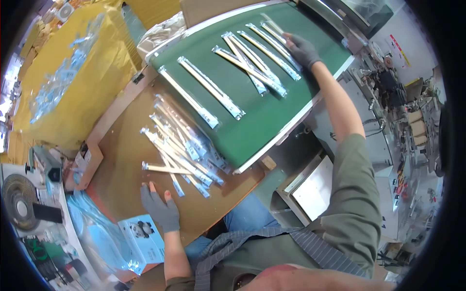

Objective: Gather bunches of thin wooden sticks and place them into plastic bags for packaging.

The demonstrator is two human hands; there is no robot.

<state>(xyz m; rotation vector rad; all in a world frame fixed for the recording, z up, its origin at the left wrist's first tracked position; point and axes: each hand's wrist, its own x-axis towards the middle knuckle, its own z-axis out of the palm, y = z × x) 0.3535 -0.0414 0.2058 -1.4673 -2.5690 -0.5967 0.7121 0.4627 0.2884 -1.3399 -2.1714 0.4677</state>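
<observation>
On the green conveyor belt (194,48) lie several slim chopstick packs in clear-and-blue film, including one pack (208,87) toward the left. My gloved right hand (302,51) reaches over the belt's right side, fingers stretched out, fingertips touching a blurred chopstick pack (273,25); its thumb is hidden. More packs lie in a loose, crossed pile (177,145) on the brown board (121,145) below the belt's end. My gloved left hand (162,208) rests on the board just below the pile, its bare fingertips spread, holding nothing.
A yellow-lined container (111,58) at upper left holds blue film pieces. Beside my left hand are a blue panda-printed bag (143,237) and clear blue plastic bags (99,233). A grey fan (22,208) stands at far left. Machine parts (383,72) crowd the right.
</observation>
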